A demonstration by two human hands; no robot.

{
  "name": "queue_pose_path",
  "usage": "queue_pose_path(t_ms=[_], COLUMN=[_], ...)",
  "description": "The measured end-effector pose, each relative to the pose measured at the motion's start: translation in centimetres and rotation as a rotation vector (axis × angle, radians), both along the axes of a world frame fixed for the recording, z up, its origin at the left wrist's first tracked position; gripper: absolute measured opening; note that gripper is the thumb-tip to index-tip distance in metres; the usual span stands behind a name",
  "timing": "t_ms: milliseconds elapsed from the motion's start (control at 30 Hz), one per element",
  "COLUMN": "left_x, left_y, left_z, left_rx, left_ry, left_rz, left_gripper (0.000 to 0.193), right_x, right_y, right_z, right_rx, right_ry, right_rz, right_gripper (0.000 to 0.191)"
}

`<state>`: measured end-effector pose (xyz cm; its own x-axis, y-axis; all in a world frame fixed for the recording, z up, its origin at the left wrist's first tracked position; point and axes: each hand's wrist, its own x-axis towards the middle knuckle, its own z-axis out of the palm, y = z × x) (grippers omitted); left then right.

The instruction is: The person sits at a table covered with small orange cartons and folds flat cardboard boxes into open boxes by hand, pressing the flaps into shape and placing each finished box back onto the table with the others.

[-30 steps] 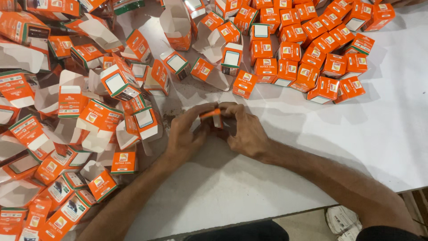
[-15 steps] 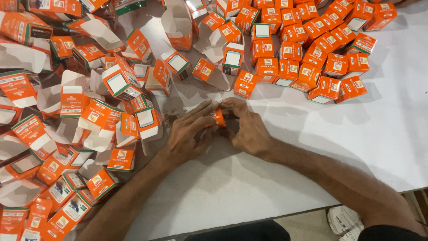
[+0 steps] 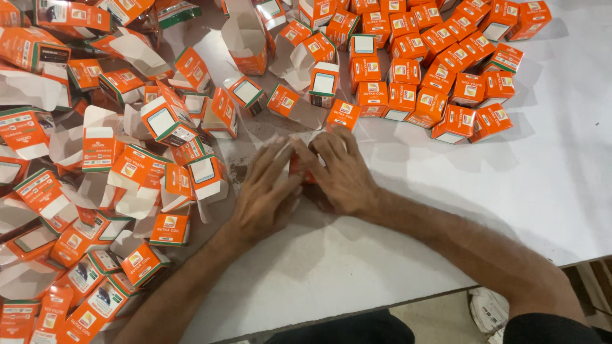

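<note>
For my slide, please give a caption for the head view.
Left hand and right hand enclose a small orange carton on a white table.

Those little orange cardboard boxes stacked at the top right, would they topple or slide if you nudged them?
The closed small orange cardboard boxes probably weigh little, so a nudge would likely slide them on the smooth white table. Their squat cube shape suggests they rarely tip. Thin card may dent if squeezed.

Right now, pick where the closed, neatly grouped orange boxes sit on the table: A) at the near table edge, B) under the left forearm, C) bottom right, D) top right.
D: the closed boxes cluster at top right, beyond both hands, on the white table.
</note>
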<state>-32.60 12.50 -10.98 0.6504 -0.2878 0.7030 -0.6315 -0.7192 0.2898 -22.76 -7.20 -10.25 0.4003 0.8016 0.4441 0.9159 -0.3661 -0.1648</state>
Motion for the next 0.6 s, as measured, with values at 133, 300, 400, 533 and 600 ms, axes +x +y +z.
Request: queue_pose_path(t_ms=[133, 300, 400, 533, 600], left_x=[0.8, 6.6, 9.4, 9.0, 7.3], left_y=[0.5, 1.2, 1.2, 0.9, 0.1], left_z=[0.2, 0.7, 1.2, 3.4, 4.6], left_rx=[-0.076, 0.263, 0.482, 0.458, 0.291], left_ry=[0.006, 0.055, 0.004, 0.298, 0.416], left_rz=[0.204, 0.425, 0.504, 0.504, 0.579], left_gripper=[0.037, 0.065, 0.076, 0.063, 0.044], right_x=[3.3, 6.6, 7.1, 4.8, 2.8], right_y=[-1.5, -3.1, -3.5, -3.5, -3.1], right_z=[0.5, 0.4, 1.2, 1.6, 0.7], right_rx=[-0.003, -0.027, -0.011, 0.194, 0.213], right_ry=[-0.269, -0.345, -0.410, -0.286, 0.267], right_rz=[-0.127, -0.284, -0.399, -0.219, -0.123], right_gripper=[0.074, 0.065, 0.065, 0.059, 0.057])
